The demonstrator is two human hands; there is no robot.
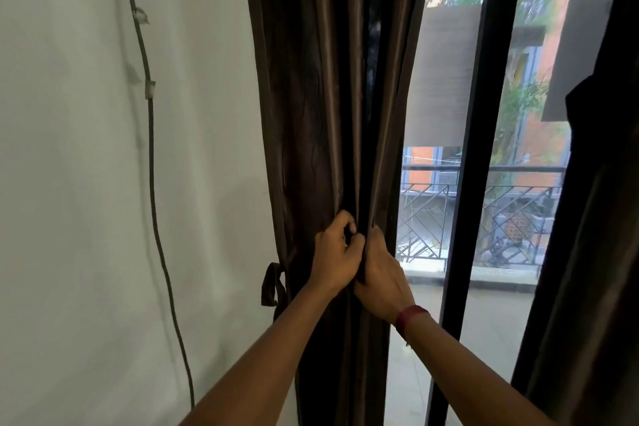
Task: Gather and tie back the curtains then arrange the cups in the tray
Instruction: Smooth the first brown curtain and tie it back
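Note:
A dark brown curtain point(318, 86) hangs bunched in folds between the white wall and the window. My left hand point(333, 254) grips a fold of it at waist height, fingers curled into the cloth. Right beside it, my right hand point(382, 275) grips the curtain's right edge; a red band circles that wrist. The two hands touch each other. A brown tie-back strap point(273, 285) hangs in a loop at the curtain's left edge, just left of my left forearm. No cups or tray are in view.
A second dark curtain point(594, 218) hangs at the right edge. A black window frame post point(473, 135) stands between the panes, with a balcony railing point(511, 214) outside. A cable point(152, 162) runs down the white wall on the left.

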